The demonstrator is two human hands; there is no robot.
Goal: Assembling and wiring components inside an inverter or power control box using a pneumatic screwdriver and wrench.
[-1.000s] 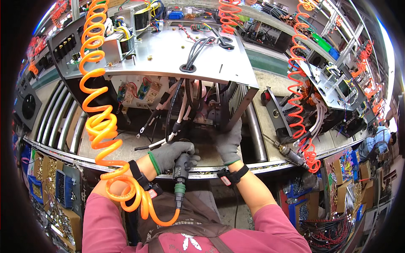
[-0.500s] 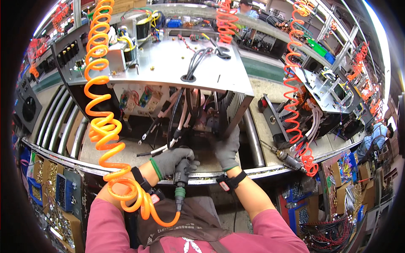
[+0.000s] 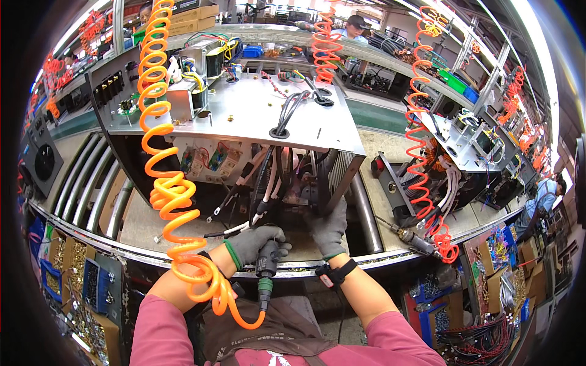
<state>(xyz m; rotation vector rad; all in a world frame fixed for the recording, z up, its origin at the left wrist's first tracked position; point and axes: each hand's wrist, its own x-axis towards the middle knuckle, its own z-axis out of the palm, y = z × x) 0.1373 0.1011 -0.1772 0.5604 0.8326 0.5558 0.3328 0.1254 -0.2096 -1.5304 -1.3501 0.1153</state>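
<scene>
Both hands wear grey gloves and work at the open front of the metal chassis (image 3: 244, 116) standing on the counter (image 3: 140, 226). Left hand (image 3: 256, 244) is clamped around the body of a dark air screwdriver (image 3: 266, 268), which sits just below the chassis's open front, at the counter's near edge. An orange coiled hose (image 3: 165, 183) joins the lower end of the screwdriver through a green fitting, loops under the left forearm and rises past the left side of the chassis. Right hand (image 3: 329, 229) lies inside the lower right of the chassis opening, fingers spread and pressed flat against a dark part; it grips nothing that can be made out. A black strap with a red tab (image 3: 334, 274) circles the right wrist. Loose white and black cables (image 3: 256, 195) hang inside the chassis, just above both hands. A second screwdriver (image 3: 415, 241) lies on the counter to the right of the chassis, attached to a red coiled hose (image 3: 421, 152).
</scene>
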